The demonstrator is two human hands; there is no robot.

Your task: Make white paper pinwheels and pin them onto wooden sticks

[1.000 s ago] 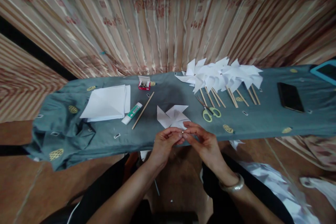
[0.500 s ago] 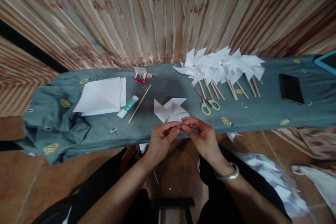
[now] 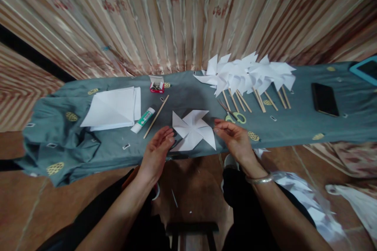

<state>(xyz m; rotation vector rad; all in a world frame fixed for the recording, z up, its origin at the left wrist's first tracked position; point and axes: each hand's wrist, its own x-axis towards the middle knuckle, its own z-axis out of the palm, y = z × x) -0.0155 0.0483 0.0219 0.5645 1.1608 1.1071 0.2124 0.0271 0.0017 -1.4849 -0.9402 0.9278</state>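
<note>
A white paper pinwheel [image 3: 193, 129] lies flat on the grey-green cloth [image 3: 294, 127] that covers a narrow table. My left hand [image 3: 157, 147] hovers at its left edge, fingers stretched out and close together, holding nothing. At the pinwheel's right tip is my right hand [image 3: 234, 136], with thumb and forefinger pinched together; what they pinch, if anything, is too small to see. A bare wooden stick [image 3: 156, 116] lies left of the pinwheel.
A glue stick [image 3: 143, 119], a stack of white paper [image 3: 113, 108] and a small red box of pins [image 3: 156, 85] lie to the left. Green-handled scissors [image 3: 235, 116], several finished pinwheels on sticks [image 3: 247, 76], a black phone [image 3: 324, 99] and a teal tablet [image 3: 365, 68] lie to the right.
My hands were pinched together in front of the pinwheel. They have since parted and moved forward, one to each side of it, and my left hand has opened.
</note>
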